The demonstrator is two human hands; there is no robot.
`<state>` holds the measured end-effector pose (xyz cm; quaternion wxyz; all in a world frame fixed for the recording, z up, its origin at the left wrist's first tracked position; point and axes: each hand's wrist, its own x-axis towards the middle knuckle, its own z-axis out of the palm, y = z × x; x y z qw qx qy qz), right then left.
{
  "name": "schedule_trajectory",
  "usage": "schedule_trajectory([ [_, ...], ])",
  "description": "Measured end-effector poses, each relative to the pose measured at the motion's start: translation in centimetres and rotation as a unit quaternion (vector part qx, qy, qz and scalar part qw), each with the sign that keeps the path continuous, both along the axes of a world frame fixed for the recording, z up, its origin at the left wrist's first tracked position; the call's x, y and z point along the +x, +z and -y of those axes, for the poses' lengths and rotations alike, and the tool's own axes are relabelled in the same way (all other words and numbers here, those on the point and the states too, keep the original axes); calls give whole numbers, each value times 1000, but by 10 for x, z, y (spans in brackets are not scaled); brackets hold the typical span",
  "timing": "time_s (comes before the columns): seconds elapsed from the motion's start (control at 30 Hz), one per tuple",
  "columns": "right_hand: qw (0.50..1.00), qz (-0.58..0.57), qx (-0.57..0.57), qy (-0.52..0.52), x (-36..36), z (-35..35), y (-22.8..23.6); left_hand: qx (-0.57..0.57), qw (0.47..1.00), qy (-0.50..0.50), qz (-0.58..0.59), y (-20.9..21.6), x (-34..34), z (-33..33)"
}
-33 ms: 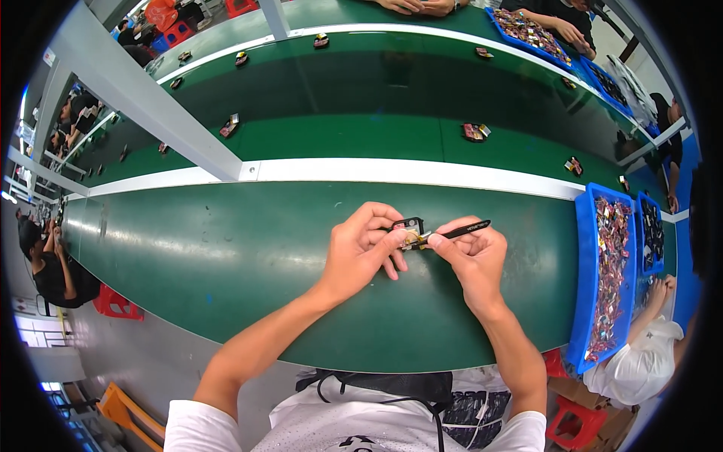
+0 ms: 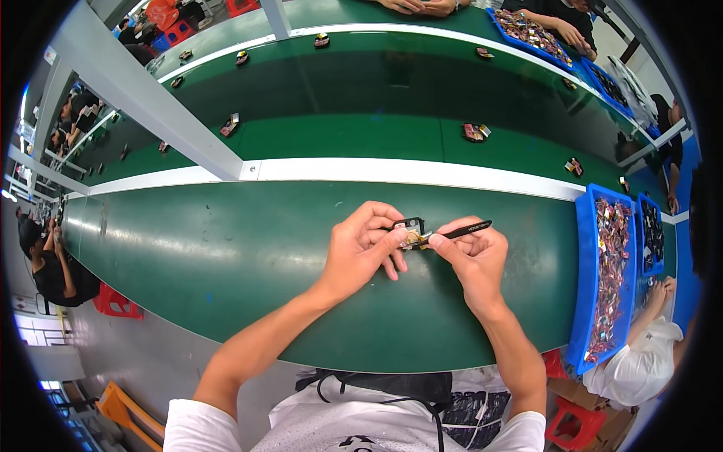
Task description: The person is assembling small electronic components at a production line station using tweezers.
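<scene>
Small, black, squarish plastic-looking casing [image 2: 412, 224], red-gold innards: twelve o'clock, above green surface [image 2: 286, 241]. Left hand [image 2: 361, 245] pinches it, fingers nearly together; right hand [image 2: 476, 258] pinches slim black tweezer-like tool [image 2: 468, 229]. Likely light, stiff, innards fragile; grip rim.

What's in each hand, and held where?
Left hand: small black-framed part, by its left side. Right hand: slim black tool, near the end nearest the part.

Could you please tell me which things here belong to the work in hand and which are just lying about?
In the work:
small black-framed part, left hand
slim black tool, right hand
blue tray of small parts, probably

Apparently just about:
red stool, lower right
orange chair, lower left
</scene>
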<state>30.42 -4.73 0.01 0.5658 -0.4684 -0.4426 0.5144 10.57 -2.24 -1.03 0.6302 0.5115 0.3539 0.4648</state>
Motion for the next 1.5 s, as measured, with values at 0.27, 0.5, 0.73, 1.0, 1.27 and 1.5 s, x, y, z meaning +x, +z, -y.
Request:
schedule_trajectory([
  [0.27,996,52,73,-3,1,4,0,-39,997,-47,49,0,-5,-4],
  [0.5,978,131,156,-50,-4,8,-1,-42,995,-64,62,-2,-5,-4],
  [0.73,952,186,232,-76,-8,8,-4,-34,995,-63,72,-2,-3,-4],
  [1.0,943,204,250,-85,-9,8,-3,-49,993,-74,80,-2,-5,-4],
  [1.27,942,215,243,-89,-9,9,-5,-54,993,-60,89,0,-1,-1],
  [1.5,944,215,233,-89,-9,9,-1,-53,993,-32,97,1,0,2],
])
